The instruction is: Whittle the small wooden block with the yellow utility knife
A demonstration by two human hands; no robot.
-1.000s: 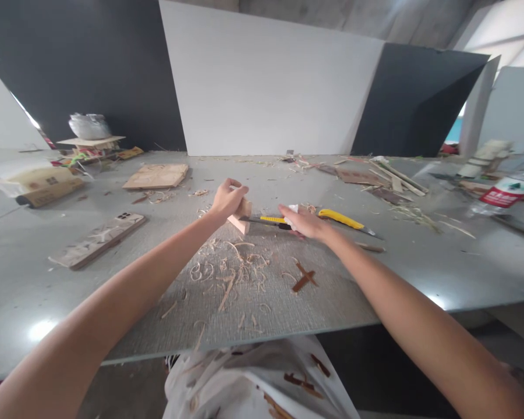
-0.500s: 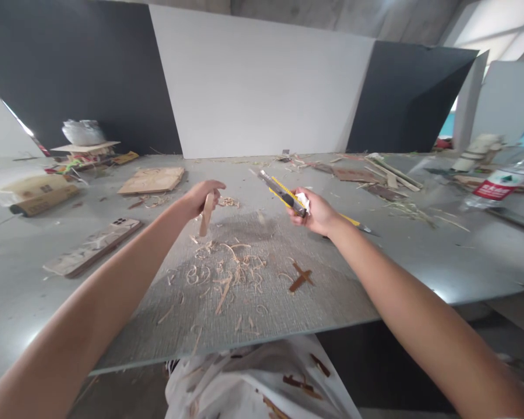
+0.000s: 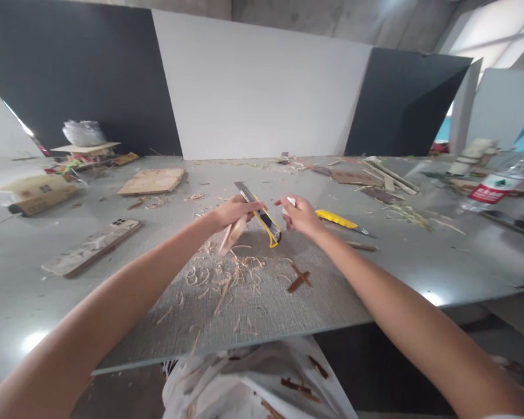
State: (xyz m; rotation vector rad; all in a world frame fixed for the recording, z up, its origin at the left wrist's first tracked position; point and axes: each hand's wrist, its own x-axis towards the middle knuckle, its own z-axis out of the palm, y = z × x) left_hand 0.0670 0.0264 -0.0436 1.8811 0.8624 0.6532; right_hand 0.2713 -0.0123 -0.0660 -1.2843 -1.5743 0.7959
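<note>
My left hand (image 3: pixel 233 212) is closed around a pale carved wood piece (image 3: pixel 232 235). Its thumb also presses on a yellow and grey utility knife (image 3: pixel 266 220), whose blade points away to the upper left. Just right of that knife is my right hand (image 3: pixel 301 215), fingers bent and apart, not gripping it. Something white (image 3: pixel 291 201), perhaps a wrap, shows at a finger of this hand. Curled wood shavings (image 3: pixel 240 267) lie below on the grey textured mat (image 3: pixel 157 320). A small brown wood cross (image 3: pixel 299 278) rests to their right.
A second yellow-handled knife (image 3: pixel 338 219) lies beyond my right forearm. Further right stand wood strips (image 3: pixel 390 174) and a water bottle (image 3: pixel 491 189). At left are a patterned phone-like slab (image 3: pixel 94 247) and a wooden board (image 3: pixel 151 181). White and dark panels back the table.
The utility knife has passed from my right hand to my left, which has moved right with the wood piece. My right hand has let go and its fingers have loosened.
</note>
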